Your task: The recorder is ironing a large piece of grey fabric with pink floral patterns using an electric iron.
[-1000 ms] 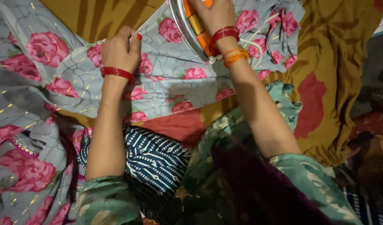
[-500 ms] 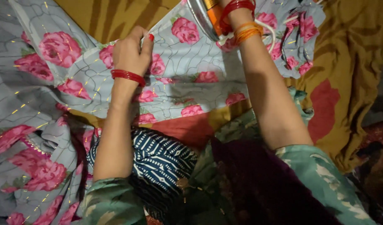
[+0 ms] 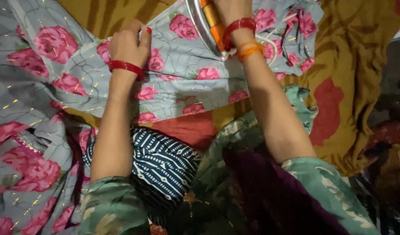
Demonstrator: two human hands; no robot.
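A grey garment with pink roses (image 3: 182, 87) lies spread over a mustard cloth with red patches (image 3: 335, 87). My left hand (image 3: 128, 43), a red bangle on its wrist, presses down on the garment's upper edge with fingers pinching the fabric. My right hand (image 3: 232, 11), with red and orange bangles, grips the orange handle of a clothes iron (image 3: 204, 26) at the top edge of the view; the iron's metal soleplate rests tilted on the garment. The hand is partly cut off by the frame. A white cord (image 3: 272, 45) loops beside my right wrist.
More of the rose fabric (image 3: 26, 143) is bunched at the left. A dark blue patterned cloth (image 3: 165, 161) covers my lap, with my green printed sleeves and a purple cloth (image 3: 269, 191) below. Dark clutter sits at the far right.
The view has shifted so both hands sit higher in the frame. The iron and my right hand have moved up and slightly left across the garment; my left hand stays on the fabric.
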